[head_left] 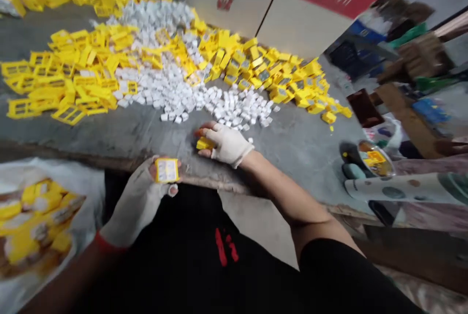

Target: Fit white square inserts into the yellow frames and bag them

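Light in here is moderate, cool and diffuse; I cannot determine its source direction. Shading around the white pieces (179, 90) is soft. The table (310, 163) reads matte grey; the black shirt (164, 255) loses most detail. Definition is best near the centre and falls off outward: the bag (91, 187) at lower left and the clutter (420, 55) at right are smeared, lettering on the carton (234, 7) is softened. Wide-angle distortion tilts the carton and stretches the outer areas.
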Demonstrator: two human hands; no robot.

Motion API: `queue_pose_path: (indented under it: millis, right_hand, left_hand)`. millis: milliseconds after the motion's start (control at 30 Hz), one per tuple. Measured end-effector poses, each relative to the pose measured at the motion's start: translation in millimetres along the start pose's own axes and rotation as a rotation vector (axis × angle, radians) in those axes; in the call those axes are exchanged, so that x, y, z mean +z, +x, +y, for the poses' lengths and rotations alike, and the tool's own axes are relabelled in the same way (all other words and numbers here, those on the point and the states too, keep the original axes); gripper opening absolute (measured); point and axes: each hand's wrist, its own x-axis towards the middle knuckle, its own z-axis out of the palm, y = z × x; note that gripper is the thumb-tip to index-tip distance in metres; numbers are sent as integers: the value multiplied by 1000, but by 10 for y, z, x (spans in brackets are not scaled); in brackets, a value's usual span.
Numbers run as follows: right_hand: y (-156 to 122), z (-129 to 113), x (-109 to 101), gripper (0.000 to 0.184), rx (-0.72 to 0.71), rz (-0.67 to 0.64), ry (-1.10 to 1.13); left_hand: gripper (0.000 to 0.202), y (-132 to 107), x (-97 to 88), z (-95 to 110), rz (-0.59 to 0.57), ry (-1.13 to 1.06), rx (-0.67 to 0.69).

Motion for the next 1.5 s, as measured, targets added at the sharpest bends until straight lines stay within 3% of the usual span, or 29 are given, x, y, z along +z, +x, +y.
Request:
queue_pose_path:
  millis: [67, 167, 300, 500, 633, 933, 1067, 1233, 1500]
  right_hand:
    - [-181, -179, 157, 73, 72, -77, -97]
    - [-307, -161, 225, 92, 103, -105, -94]
    - [-381, -88, 118, 74, 63, -56, -11]
    - [-560, -546, -41, 69, -262, 184, 175]
    - [-575, -725, -23, 61, -233, 139, 248]
    - [-578, -689, 82, 59, -349, 218, 317]
    - [-615, -724, 93, 67, -287, 194, 239]
    - [-635, -762, 91, 76, -325, 200, 166]
    - [-738, -821, 59, 62, -318, 268, 46]
  left_hand:
    - [41, -73, 5, -20, -42, 107, 49]
    - [37, -158, -16, -62, -44, 111, 83]
    - [42, -215, -39, -143, -52, 42, 94]
    - [46, -226, -75, -245, -152, 12, 68]
    - [43, -255, -61, -250, -158, 26, 61]
    - [44, -311, 33, -246, -107, 32, 62]
    - [41, -334, 52, -276, -65, 8, 114]
    - [44, -362, 36, -279, -94, 10, 211]
    - [41, -395, 57, -240, -94, 32, 144]
